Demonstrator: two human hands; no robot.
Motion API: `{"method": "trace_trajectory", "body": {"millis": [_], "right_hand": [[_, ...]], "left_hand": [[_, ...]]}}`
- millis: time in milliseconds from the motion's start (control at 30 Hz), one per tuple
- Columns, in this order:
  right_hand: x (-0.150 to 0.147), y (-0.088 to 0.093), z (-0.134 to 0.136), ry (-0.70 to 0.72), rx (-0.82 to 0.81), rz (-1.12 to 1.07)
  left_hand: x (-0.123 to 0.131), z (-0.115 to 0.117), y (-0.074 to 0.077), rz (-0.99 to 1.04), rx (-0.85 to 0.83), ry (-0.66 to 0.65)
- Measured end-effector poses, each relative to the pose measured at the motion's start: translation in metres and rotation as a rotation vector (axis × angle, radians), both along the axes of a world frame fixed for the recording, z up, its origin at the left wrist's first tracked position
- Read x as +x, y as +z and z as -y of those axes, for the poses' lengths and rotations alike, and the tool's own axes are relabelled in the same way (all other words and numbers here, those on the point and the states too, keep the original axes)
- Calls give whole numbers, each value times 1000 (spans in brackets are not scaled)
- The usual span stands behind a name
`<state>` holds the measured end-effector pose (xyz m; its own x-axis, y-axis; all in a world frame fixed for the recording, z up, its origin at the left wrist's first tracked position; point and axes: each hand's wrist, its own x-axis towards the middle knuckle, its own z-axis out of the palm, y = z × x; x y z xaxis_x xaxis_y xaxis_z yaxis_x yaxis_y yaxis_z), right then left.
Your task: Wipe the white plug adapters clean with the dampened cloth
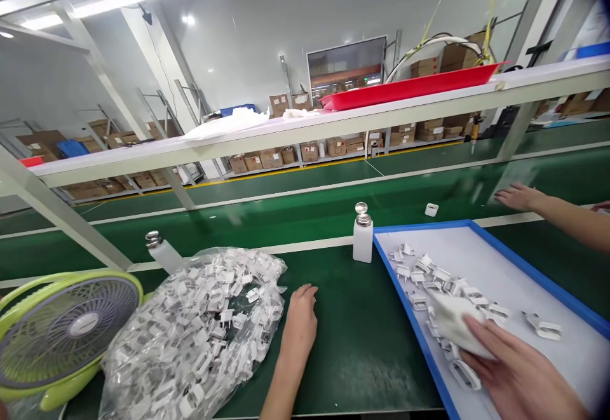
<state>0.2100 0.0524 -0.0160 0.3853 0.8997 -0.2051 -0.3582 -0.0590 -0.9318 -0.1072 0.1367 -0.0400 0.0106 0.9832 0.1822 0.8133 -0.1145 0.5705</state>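
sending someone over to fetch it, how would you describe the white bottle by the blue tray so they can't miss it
On the green conveyor belt, find the blue-rimmed tray of white plastic parts. Just off its far left corner stands a white dispenser bottle with a silver pump top. It's the one beside the tray, not the similar bottle past the clear plastic bag.
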Motion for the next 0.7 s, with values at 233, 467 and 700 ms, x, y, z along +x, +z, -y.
{"method": "trace_trajectory", "body": {"millis": [233, 467, 700], "right_hand": [[-23, 59, -163, 81, 159, 619], [-41, 61, -217, 304, 459, 1311], [-39, 67, -223, 405, 487, 1691]], "left_hand": [[19, 25, 17, -70, -122, 21], [46, 56, 19, 34, -277, 14], [10, 64, 6, 216, -370, -198]]}}
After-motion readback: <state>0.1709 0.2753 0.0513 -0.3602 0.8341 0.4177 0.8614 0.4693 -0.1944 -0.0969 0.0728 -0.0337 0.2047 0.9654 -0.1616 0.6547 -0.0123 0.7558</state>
